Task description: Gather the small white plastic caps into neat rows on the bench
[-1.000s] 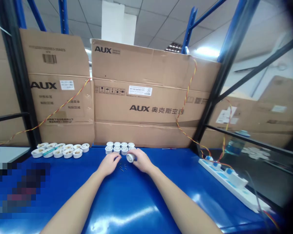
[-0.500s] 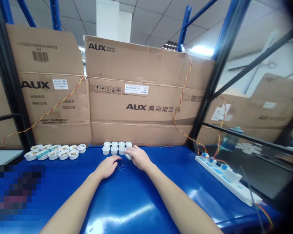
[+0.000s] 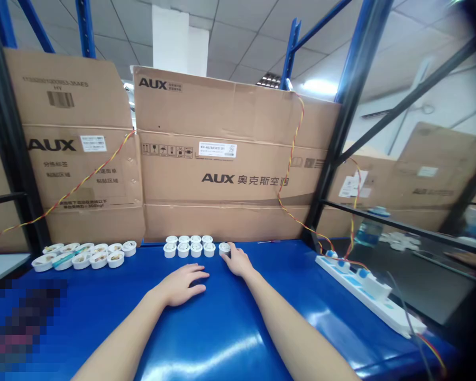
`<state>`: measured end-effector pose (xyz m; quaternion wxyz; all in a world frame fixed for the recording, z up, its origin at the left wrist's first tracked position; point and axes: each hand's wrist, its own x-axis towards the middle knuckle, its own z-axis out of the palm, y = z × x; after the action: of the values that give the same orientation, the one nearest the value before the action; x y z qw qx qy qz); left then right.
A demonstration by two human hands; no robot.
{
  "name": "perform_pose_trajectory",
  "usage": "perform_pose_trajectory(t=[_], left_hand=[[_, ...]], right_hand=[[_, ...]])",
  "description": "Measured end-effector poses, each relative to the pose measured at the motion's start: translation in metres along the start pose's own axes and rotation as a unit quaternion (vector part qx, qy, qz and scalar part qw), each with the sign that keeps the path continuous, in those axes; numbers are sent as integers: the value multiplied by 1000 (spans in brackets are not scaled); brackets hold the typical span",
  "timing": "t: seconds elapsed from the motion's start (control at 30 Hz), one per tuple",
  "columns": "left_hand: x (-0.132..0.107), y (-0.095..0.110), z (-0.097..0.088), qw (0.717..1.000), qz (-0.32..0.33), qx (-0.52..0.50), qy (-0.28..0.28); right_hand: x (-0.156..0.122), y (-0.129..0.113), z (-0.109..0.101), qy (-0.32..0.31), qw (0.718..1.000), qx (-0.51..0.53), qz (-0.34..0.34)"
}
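My right hand (image 3: 238, 262) is at the back of the blue table (image 3: 230, 338), its fingertips against a small white cup (image 3: 224, 248). That cup stands at the right end of the front row in a block of similar white cups (image 3: 189, 246), set in two rows. My left hand (image 3: 180, 284) lies flat on the table in front of the block, holding nothing, its fingers slightly apart. The small metal pins seen earlier do not show in this view.
Further left, a second group of white cups (image 3: 83, 259) holds brownish contents. A white power strip (image 3: 360, 283) with blue parts and yellow-red wires lies at the right. Large AUX cardboard boxes (image 3: 222, 159) and blue-and-black shelf uprights stand behind the table.
My right hand has carried the white cup from above the pins to the front row's right end. My left hand has drawn back toward me. The view has shifted slightly.
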<state>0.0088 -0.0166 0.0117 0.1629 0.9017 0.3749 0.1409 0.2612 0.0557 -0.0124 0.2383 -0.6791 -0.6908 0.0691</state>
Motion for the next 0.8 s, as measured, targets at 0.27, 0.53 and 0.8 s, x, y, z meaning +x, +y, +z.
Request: perform_pose_trajectory(t=[0.27, 0.53, 0.8], left_hand=[[-1, -2, 0, 1000, 3, -11, 12], [2, -3, 1, 999, 23, -27, 41], [4, -5, 0, 997, 36, -24, 69]], right_hand=[[2, 0, 7, -18, 998, 23, -61], [-5, -20, -17, 133, 977, 119, -113], [-24, -48, -7, -45, 961, 140, -233]])
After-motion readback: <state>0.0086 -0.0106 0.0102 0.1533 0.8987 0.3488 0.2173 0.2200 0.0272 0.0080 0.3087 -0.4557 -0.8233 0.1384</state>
